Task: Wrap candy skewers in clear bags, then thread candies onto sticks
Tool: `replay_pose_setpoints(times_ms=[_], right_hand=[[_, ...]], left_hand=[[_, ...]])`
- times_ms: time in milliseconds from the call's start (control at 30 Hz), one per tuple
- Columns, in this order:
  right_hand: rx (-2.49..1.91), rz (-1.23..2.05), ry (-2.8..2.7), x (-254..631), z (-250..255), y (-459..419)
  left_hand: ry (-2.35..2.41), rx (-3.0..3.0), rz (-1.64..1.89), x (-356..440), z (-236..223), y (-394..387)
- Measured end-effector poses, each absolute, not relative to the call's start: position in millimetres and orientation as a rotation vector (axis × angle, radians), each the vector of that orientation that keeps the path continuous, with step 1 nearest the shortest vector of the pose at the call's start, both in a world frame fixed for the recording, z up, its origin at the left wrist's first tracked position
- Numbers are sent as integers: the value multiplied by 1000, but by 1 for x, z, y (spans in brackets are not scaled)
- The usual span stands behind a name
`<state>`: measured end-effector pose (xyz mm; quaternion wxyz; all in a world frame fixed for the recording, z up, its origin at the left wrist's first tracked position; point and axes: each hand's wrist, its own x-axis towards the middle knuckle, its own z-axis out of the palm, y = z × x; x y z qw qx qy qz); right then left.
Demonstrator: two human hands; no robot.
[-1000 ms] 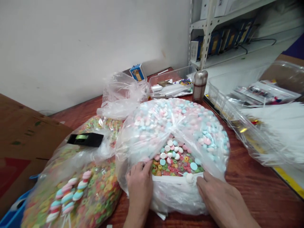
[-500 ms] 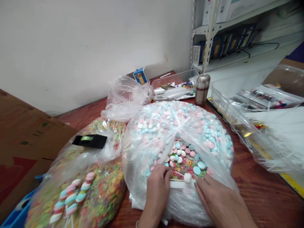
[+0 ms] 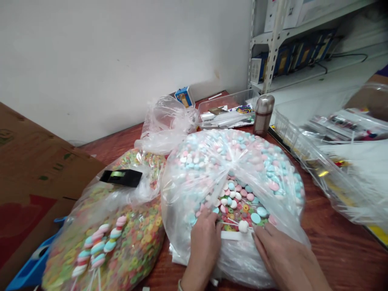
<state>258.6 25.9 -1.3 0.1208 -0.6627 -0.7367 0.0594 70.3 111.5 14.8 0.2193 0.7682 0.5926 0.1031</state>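
Observation:
A big clear bag of pastel blue, pink and white candies (image 3: 230,161) lies in front of me with its mouth open toward me. Colourful ring candies (image 3: 239,208) show inside the opening. My left hand (image 3: 203,242) is curled at the mouth's left side, its fingertips closed on the end of a thin white stick (image 3: 228,223). My right hand (image 3: 281,258) rests on the bag's right rim with its fingers pressed together. They pinch a round white candy (image 3: 243,226) at the stick's other end.
A second bag of ring candies (image 3: 127,242) lies to the left, with a black tape dispenser (image 3: 121,177) and twisted marshmallow sticks (image 3: 97,246) on it. Also here are a cardboard box (image 3: 33,169), a metal flask (image 3: 263,114), a clear tray (image 3: 227,109), plastic-wrapped goods (image 3: 342,161) and a shelf (image 3: 273,40).
My left hand has slid right along the bag's mouth toward my right hand, narrowing the opening. The white stick now shows between the two hands.

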Motion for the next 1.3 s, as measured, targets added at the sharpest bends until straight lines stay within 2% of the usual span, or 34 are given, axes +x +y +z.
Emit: replay_pose_setpoints(times_ms=[300,433,567,733,1033,1300], right_hand=[[-1879,111,-2048,250,-11,34],[-1828,242,-2003,244,-10,35],[-1752,230,-2058,246,-5,31],[-1782,250,-2092,249,0,28],[-1777,359,-2047,244,-14,24],[-1748,687,-1735,248,-21,29]], left_hand=[[1503,2030,369,62,16,108],[1446,1493,659,61,16,109],[1297,943,791,63,15,112],[1225,788,852,68,15,110],[1318,1016,890,72,3,99],[1380,2050,754,86,-1,96]])
